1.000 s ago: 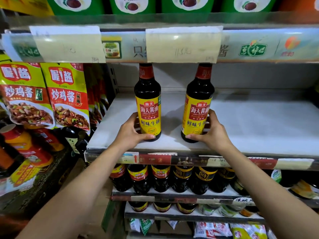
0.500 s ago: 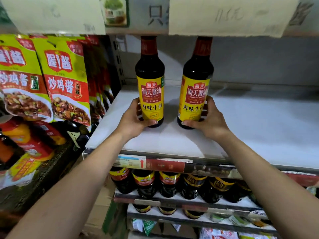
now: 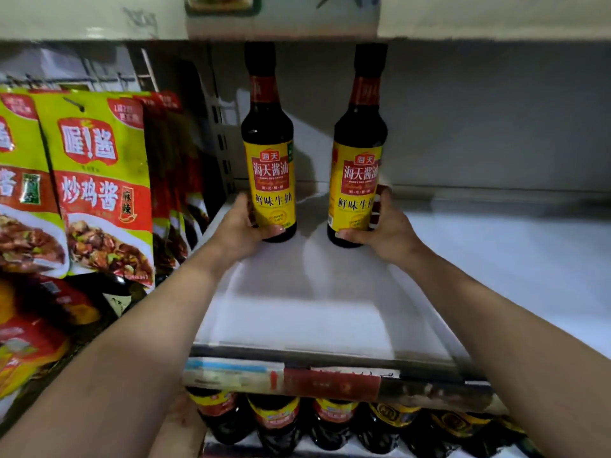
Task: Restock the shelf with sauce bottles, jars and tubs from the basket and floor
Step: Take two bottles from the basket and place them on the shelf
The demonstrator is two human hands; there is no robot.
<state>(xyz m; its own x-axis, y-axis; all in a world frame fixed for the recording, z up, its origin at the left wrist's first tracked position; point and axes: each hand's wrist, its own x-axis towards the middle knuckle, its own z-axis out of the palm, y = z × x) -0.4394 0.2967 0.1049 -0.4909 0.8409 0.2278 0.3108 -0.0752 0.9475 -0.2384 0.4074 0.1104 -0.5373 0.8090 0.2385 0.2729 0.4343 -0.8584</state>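
Your left hand [image 3: 239, 228] gripped one upright soy sauce bottle [image 3: 269, 180], your right hand [image 3: 385, 231] the other bottle [image 3: 357, 186], both seemingly resting on the white shelf [image 3: 317, 309].

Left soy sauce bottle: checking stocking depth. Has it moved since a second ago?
Yes. The left bottle slid back from the shelf's front edge toward the rear wall.

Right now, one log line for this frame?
left hand: grips left soy sauce bottle | right hand: grips right soy sauce bottle | bottles: upright, apart, on white shelf
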